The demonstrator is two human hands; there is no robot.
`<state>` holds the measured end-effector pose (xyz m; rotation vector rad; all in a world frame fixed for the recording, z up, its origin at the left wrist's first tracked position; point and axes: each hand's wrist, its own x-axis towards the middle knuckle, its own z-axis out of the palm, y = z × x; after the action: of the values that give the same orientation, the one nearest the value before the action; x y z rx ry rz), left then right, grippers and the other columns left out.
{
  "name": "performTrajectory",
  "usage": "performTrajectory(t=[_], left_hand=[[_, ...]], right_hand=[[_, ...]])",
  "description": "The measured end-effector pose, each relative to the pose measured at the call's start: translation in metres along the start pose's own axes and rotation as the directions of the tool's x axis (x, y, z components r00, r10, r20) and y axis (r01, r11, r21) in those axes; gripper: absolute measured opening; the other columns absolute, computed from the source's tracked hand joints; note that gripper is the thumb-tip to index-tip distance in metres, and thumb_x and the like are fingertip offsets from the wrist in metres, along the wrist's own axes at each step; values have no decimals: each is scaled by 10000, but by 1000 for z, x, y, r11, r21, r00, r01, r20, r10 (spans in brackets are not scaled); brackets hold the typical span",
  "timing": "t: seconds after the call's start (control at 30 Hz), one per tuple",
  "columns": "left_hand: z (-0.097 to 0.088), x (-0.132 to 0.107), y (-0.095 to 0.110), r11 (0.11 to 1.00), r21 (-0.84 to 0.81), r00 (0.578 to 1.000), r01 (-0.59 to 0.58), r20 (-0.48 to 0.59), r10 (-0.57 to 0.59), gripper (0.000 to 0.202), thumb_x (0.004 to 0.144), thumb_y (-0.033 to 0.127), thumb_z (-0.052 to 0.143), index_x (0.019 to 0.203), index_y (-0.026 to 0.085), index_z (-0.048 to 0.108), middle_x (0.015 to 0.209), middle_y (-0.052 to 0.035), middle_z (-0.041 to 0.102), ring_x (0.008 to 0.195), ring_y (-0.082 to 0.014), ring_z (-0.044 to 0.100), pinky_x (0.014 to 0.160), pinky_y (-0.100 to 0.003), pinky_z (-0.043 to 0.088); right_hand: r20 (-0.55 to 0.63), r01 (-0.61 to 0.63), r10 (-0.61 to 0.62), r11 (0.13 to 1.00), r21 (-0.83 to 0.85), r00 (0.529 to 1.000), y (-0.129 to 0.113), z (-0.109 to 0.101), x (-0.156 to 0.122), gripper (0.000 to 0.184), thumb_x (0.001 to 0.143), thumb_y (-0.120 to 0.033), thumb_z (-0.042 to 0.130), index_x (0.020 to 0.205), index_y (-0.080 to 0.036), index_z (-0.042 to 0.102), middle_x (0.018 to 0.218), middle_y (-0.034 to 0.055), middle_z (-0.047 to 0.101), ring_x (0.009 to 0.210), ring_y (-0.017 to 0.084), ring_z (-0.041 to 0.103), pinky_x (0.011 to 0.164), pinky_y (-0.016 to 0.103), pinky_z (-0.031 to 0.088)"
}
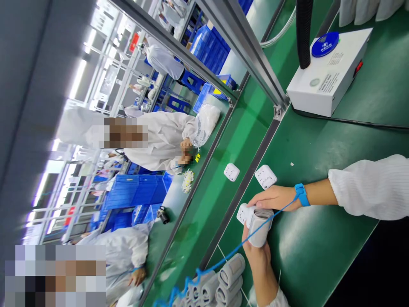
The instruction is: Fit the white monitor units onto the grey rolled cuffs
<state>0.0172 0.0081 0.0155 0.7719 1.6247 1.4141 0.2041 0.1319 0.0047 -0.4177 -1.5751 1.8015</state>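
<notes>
A rolled grey fabric cuff (pixel 259 230) stands up from my left hand (pixel 258 251), whose fingers are wrapped around its lower side. Against the cuff sits a small white rounded plastic unit (pixel 243 214) with dark marks on its face; whether the two are joined I cannot tell. My right hand (pixel 276 198), wearing a blue wrist strap (pixel 300 195), closes over the unit and the cuff's upper edge. Another white unit (pixel 266 176) lies on the green bench just beyond my right hand.
Several rolled grey cuffs (pixel 231 270) are heaped beside my left forearm. A coiled blue cord (pixel 230 256) crosses in front of my hands. One white unit (pixel 231 172) lies on the green belt (pixel 220 187). A white box (pixel 329 72) with a black hose stands beyond. Co-workers sit opposite.
</notes>
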Motion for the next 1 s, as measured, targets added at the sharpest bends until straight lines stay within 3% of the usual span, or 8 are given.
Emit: performTrajectory(t=[0.13, 0.33, 0.47, 0.67, 0.87, 1.0], left_hand=[[-4, 1, 1, 998, -14, 996, 61, 68, -60, 545, 701, 414, 994, 1190, 211, 866, 1134, -128, 854, 1057, -338, 822, 969, -469, 680], [2, 3, 8, 999, 11, 994, 40, 103, -41, 531, 627, 380, 1039, 1097, 189, 883, 1069, -108, 857, 889, -251, 807, 859, -358, 673], [10, 1, 15, 996, 73, 983, 44, 177, -56, 552, 619, 349, 1045, 1122, 193, 882, 1138, -108, 852, 955, -262, 796, 883, -344, 652], [14, 1, 16, 992, 109, 954, 68, 283, -97, 437, 704, 380, 995, 1079, 181, 890, 1167, -123, 852, 1118, -321, 786, 1040, -427, 612], [12, 3, 7, 995, 101, 929, 22, 364, -58, 451, 779, 393, 931, 1178, 193, 868, 1176, -116, 850, 1154, -343, 768, 1091, -482, 582], [16, 3, 7, 993, 104, 901, -50, 434, 0, 434, 853, 405, 856, 1235, 199, 842, 1160, -100, 846, 1151, -334, 754, 1097, -487, 569]], right_hand=[[67, -60, 54, 994, 94, 996, 12, 1, 5, 402, 1042, -330, 727, 1414, -191, 790, 1130, 63, 859, 1071, 215, 799, 976, 317, 603], [207, -128, 91, 977, 169, 974, -1, -13, 6, 417, 918, -227, 782, 1333, -189, 804, 1218, 70, 844, 1142, 241, 794, 980, 322, 610], [307, -148, 95, 977, 155, 947, -13, -26, 5, 399, 835, -188, 814, 1233, -192, 816, 1164, 58, 837, 1068, 240, 788, 907, 325, 619], [302, -161, 131, 984, 77, 944, -7, -24, 3, 416, 785, -205, 839, 1200, -204, 808, 1047, 28, 824, 948, 222, 767, 843, 321, 616], [266, -119, 135, 990, -75, 954, -15, -24, 3, 435, 815, -229, 798, 1246, -166, 803, 1091, 62, 829, 1010, 236, 770, 886, 325, 607], [278, -218, 227, 974, -63, 933, -17, -23, 1, 493, 822, -282, 807, 1298, -160, 762, 1161, 83, 825, 1048, 249, 781, 924, 358, 611]])
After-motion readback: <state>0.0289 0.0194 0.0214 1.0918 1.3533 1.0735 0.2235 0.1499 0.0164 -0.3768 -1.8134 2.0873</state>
